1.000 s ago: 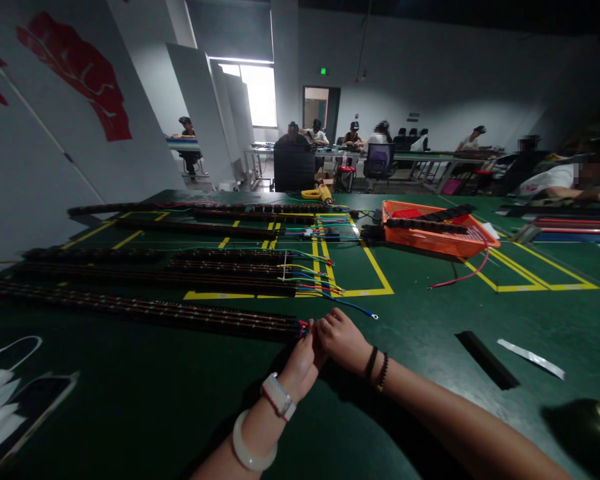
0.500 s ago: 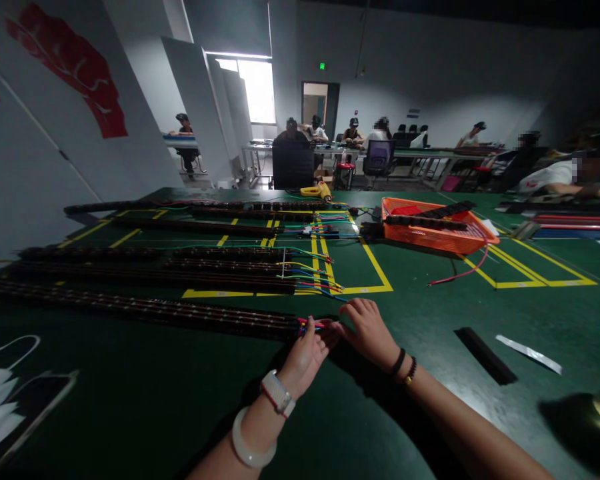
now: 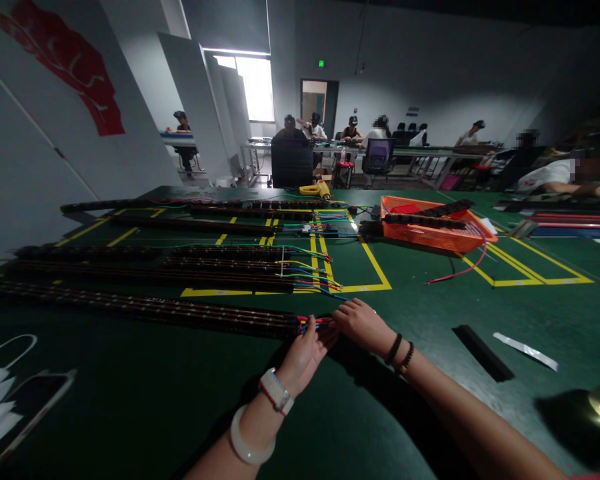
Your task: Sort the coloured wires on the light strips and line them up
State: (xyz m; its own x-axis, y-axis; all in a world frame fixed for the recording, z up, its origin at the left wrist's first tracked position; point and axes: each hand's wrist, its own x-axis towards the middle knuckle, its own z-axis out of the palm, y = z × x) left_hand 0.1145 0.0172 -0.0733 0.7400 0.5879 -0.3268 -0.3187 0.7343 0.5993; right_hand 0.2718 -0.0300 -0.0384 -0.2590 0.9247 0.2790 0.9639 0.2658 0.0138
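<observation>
- Hands come close together, the left hand (image 3: pixel 304 357) and the right hand (image 3: pixel 365 327), over the green bench (image 3: pixel 410 293).
- The left hand holds a bunch of colored wires (image 3: pixel 305 325), thumb on top and fingers underneath. Its wrist has a watch band (image 3: pixel 276 392) and a white bangle (image 3: pixel 240 443).
- The right hand pinches the tips of the same wires and partly hides them. Dark bracelets (image 3: pixel 394 348) sit on its wrist.
- These wires poke out of the right end of a long black bar (image 3: pixel 180 315), which lies on the bench.
- Behind it lie more black bars (image 3: pixel 230 267), with bright wires at their right ends.
- Off to the right are a black strip (image 3: pixel 483 352) and a shiny strip (image 3: pixel 525 350), near each other but apart.
- Farther back sits an orange basket (image 3: pixel 415 240) with dark pieces in it. A red wire (image 3: pixel 455 275) hangs from it onto the bench.
- Near the back edge lies a yellow heat gun (image 3: pixel 316 190).
- Past that, people (image 3: pixel 353 133) sit at work.
</observation>
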